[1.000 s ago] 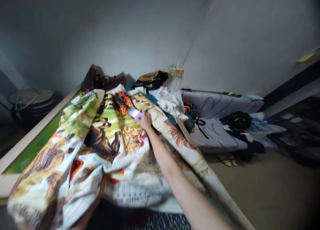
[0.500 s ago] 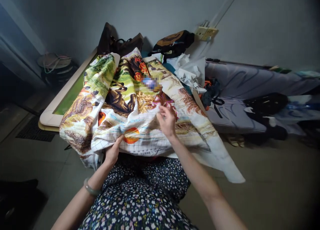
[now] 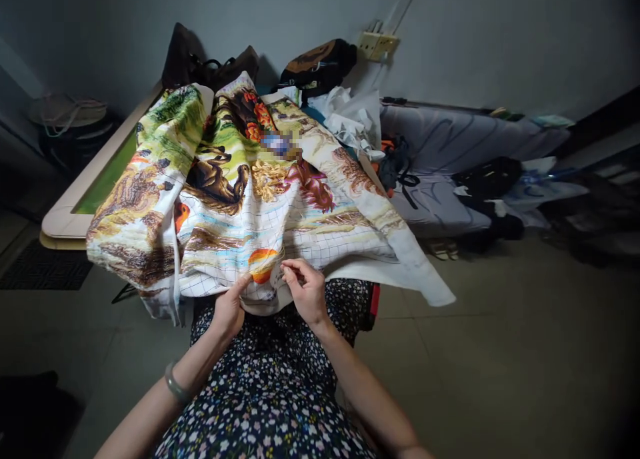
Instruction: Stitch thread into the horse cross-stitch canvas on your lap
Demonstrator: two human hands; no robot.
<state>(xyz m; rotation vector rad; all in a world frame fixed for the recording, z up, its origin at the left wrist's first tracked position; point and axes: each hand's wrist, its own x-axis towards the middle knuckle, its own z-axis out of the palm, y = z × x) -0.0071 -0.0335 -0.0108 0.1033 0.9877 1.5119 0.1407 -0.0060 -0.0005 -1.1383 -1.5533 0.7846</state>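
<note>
A large cross-stitch cloth (image 3: 220, 239) with a printed grid and a colourful horse picture spreads over the table and hangs toward my lap. My left hand (image 3: 231, 307) grips its near edge, thumb on top and fingers hidden underneath. Just right of the orange round patch (image 3: 263, 264), my right hand (image 3: 306, 289) is closed in a pinch close above the cloth. Whatever sits between those fingertips is too small to make out; a faint thread seems to show near them.
The table (image 3: 65, 212) has a pale rim and green top. Behind the cloth are a dark brown bag (image 3: 185, 59), a black bag (image 3: 320, 62) and white plastic bags (image 3: 355, 119). A cluttered sofa (image 3: 435, 146) stands right, below a wall socket (image 3: 377, 46).
My right hand has come down and toward me, from the pink stitched area to beside the orange patch. The left hand still holds the edge. The view has shifted a little to the right.
</note>
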